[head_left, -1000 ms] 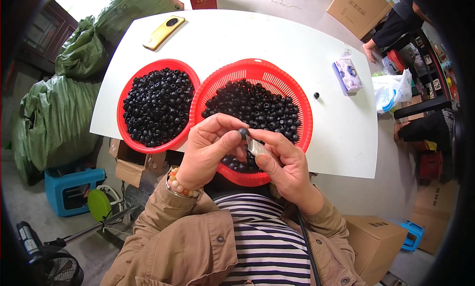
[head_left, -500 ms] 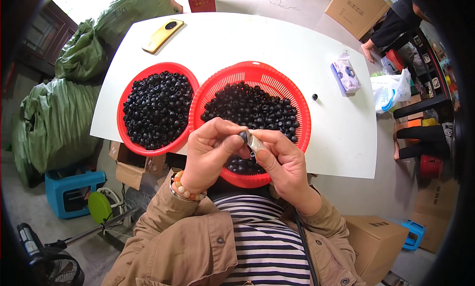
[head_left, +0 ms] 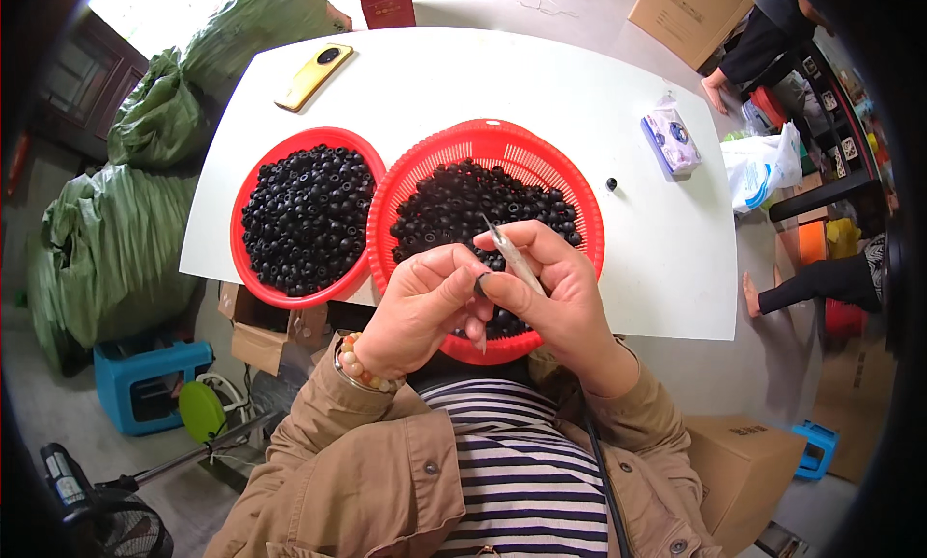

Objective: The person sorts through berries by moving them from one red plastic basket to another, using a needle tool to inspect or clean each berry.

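Red plastic frames the scene: a slotted basket [head_left: 486, 232] heaped with small black beads [head_left: 463, 206] overhangs the near edge of a white counter [head_left: 541, 95], and the person's two hands meet above that overhanging rim. The left hand [head_left: 425, 307], a beaded bracelet [head_left: 365, 369] at its wrist, has its fingers [head_left: 462, 268] pinched around one dark bead [head_left: 480, 284], held over the near part of the basket. The right hand [head_left: 560, 292] is curled with its fingers clenched on a thin metal tool [head_left: 510, 255], whose tip slants up and away toward the basket's middle; the bead sits just beside the tool's lower end, though whether they touch cannot be told. Both forearms rise from the lower edge in tan jacket sleeves, elbows wide, wrists bent inward.

Left of the basket and touching its rim lies a red bowl [head_left: 259, 268] also full of black beads, its near side overhanging the counter edge too. Beyond the basket the counter is bare white up to a yellow phone [head_left: 313, 75] at the far left corner. Right of the basket, one stray bead [head_left: 611, 183] and a pack of tissues [head_left: 670, 143] lie well apart from it, with open surface between them and the counter's right edge.
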`<state>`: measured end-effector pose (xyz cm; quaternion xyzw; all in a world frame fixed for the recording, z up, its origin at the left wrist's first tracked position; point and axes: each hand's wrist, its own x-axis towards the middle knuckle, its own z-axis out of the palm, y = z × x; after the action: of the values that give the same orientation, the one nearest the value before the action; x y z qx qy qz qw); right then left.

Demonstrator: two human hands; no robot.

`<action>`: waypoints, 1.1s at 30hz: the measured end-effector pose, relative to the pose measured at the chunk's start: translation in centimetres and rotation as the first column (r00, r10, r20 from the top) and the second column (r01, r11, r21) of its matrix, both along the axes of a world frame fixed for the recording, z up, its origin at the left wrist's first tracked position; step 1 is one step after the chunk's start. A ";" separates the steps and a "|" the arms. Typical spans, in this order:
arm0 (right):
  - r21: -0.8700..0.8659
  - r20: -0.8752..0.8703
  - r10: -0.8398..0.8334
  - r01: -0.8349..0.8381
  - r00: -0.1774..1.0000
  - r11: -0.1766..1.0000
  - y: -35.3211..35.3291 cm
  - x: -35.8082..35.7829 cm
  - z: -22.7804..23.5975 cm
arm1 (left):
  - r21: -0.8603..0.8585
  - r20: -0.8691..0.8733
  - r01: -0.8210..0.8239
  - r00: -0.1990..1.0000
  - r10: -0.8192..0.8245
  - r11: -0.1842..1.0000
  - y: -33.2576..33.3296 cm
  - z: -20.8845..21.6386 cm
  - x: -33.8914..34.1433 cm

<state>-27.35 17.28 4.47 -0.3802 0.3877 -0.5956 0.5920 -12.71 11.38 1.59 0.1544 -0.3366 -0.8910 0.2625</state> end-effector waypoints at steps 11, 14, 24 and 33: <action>-0.093 -0.233 0.040 -0.063 0.972 0.994 1.1 -0.9 -0.8 | 0.016 0.002 -0.077 0.997 0.077 0.997 -0.4 -0.3 0.2; -0.115 -0.291 0.058 -0.095 0.955 0.989 1.2 -0.7 -0.5 | 0.037 0.006 -0.088 0.996 0.087 0.995 -0.4 -0.3 0.3; -0.106 -0.329 0.070 -0.110 0.942 0.988 1.4 -0.8 -0.5 | 0.019 0.037 -0.096 0.995 0.095 0.995 -0.3 -0.2 0.3; -0.108 -0.277 0.057 -0.089 0.959 0.990 1.3 -0.6 -1.3 | 0.030 0.039 -0.089 0.995 0.088 0.996 -0.4 -0.5 0.3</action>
<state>-27.96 18.55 3.21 -0.5074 0.4152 -0.5372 0.5307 -12.40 10.95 1.08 0.1902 -0.3204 -0.8806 0.2927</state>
